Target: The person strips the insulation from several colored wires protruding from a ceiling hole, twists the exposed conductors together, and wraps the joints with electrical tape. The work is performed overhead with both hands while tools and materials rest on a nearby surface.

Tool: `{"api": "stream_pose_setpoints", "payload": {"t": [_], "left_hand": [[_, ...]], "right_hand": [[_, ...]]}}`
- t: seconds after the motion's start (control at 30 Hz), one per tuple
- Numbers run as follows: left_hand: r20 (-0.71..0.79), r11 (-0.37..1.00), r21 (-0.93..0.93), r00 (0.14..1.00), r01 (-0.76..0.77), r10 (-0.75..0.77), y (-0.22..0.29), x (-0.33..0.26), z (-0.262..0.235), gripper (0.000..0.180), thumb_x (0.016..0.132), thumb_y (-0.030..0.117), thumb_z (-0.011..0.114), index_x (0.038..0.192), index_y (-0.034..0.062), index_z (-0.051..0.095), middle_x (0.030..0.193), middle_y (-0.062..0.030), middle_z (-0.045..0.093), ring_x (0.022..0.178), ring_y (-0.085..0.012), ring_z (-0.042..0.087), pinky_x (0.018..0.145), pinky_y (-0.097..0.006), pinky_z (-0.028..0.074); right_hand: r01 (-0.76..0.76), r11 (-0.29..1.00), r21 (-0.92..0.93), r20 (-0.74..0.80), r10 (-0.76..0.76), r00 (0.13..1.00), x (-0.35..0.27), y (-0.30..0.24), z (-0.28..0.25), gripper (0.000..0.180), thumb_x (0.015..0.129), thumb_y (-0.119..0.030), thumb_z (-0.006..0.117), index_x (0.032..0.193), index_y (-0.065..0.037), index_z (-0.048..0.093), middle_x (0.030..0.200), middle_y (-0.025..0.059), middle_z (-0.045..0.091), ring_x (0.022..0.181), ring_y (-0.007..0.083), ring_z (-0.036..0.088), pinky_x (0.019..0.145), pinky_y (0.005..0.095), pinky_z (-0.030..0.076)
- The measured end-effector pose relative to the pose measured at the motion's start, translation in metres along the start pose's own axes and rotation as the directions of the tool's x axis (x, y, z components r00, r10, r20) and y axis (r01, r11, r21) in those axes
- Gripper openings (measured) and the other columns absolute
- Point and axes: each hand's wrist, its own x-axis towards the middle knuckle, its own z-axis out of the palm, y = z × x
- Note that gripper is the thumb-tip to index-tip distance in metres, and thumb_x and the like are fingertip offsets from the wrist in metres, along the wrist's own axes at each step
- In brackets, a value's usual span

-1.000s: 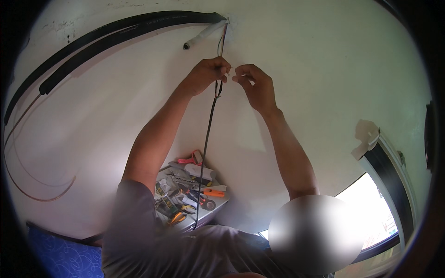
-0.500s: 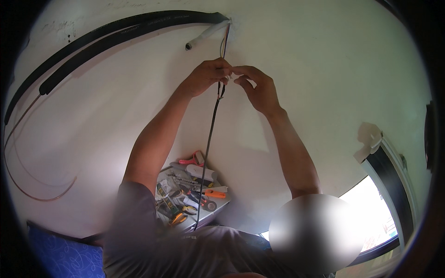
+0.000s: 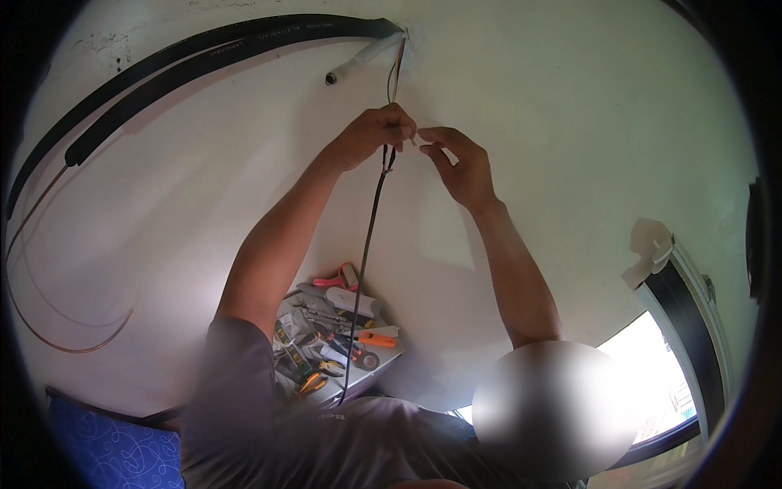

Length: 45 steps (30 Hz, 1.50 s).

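Observation:
Both my arms reach up to a white wall. My left hand (image 3: 371, 137) is closed around a black cable (image 3: 368, 244) just below the spot where thin wires (image 3: 394, 69) split out of it. These wires run up to a hole in the wall beside a short white pipe stub (image 3: 358, 61). My right hand (image 3: 461, 163) is close beside the left. Its thumb and forefinger pinch a thin light wire end (image 3: 415, 140). From my left hand the cable hangs straight down towards the tools below.
Two thick black insulated pipes (image 3: 204, 53) arc along the wall from the hole to the left. A thin brown wire (image 3: 49, 326) loops at lower left. Below lies a tray of hand tools (image 3: 334, 350), with orange pliers and tape. A window (image 3: 676, 359) is at lower right, blue patterned fabric (image 3: 114, 448) at lower left.
Both hands have dropped slightly on the cable. My right hand has drawn a little away to the right, still pinching the thin wire.

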Motion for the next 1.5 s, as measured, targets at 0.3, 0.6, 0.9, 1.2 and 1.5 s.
{"api": "stream_pose_setpoints", "payload": {"t": [0.3, 0.6, 0.9, 1.2, 1.5], "left_hand": [[-0.020, 0.998, 0.051, 0.999, 0.044, -0.043, 0.000, 0.000, 0.001, 0.020, 0.099, 0.023, 0.070, 0.102, 0.0022, 0.070, 0.100, -0.0037, 0.063, 0.085, -0.0158, 0.062, 0.083, -0.031, 0.049], [-0.007, 0.988, 0.150, 0.999, 0.038, -0.037, -0.015, -0.006, -0.008, 0.018, 0.101, 0.022, 0.071, 0.101, 0.0038, 0.070, 0.104, -0.0029, 0.057, 0.094, -0.0152, 0.060, 0.086, -0.032, 0.050], [-0.125, 0.857, 0.498, 0.966, -0.136, 0.226, -0.022, -0.012, -0.012, 0.006, 0.098, 0.014, 0.071, 0.097, 0.0097, 0.074, 0.111, -0.0056, 0.059, 0.097, -0.0196, 0.063, 0.086, -0.035, 0.053], [-0.097, 0.555, 0.802, 0.868, -0.222, 0.486, -0.008, -0.002, -0.005, 0.012, 0.101, 0.018, 0.070, 0.108, 0.0080, 0.072, 0.123, -0.0022, 0.066, 0.106, -0.0192, 0.066, 0.098, -0.037, 0.050], [-0.277, 0.921, 0.389, 0.952, -0.016, 0.133, 0.014, 0.014, -0.012, 0.015, 0.102, 0.018, 0.069, 0.106, 0.0043, 0.072, 0.098, -0.0035, 0.074, 0.100, -0.0142, 0.066, 0.095, -0.033, 0.051]], "right_hand": [[0.042, 0.998, -0.036, -0.030, -0.043, 0.999, 0.000, -0.001, 0.001, 0.025, 0.094, -0.009, 0.078, 0.118, -0.005, 0.074, 0.113, 0.0094, 0.075, 0.099, 0.0226, 0.072, 0.088, 0.0341, 0.059], [-0.104, 0.994, 0.016, 0.026, 0.104, 0.994, 0.003, 0.006, 0.012, 0.018, 0.097, -0.013, 0.075, 0.113, -0.005, 0.074, 0.103, 0.0074, 0.077, 0.095, 0.0209, 0.074, 0.085, 0.0341, 0.059], [-0.341, 0.916, 0.210, 0.072, 0.333, 0.940, -0.018, 0.050, 0.058, 0.023, 0.096, -0.002, 0.067, 0.118, -0.002, 0.073, 0.106, 0.0100, 0.074, 0.092, 0.0171, 0.071, 0.083, 0.0329, 0.058], [-0.259, 0.943, 0.210, 0.089, 0.245, 0.965, -0.039, 0.055, 0.097, 0.022, 0.095, -0.007, 0.072, 0.117, -0.004, 0.075, 0.109, 0.0102, 0.073, 0.095, 0.0174, 0.071, 0.088, 0.0320, 0.056], [-0.544, 0.815, 0.199, 0.052, 0.546, 0.836, -0.013, 0.053, 0.097, 0.031, 0.093, -0.023, 0.074, 0.115, -0.003, 0.072, 0.087, 0.0104, 0.076, 0.079, 0.0214, 0.074, 0.076, 0.0347, 0.058]]}}
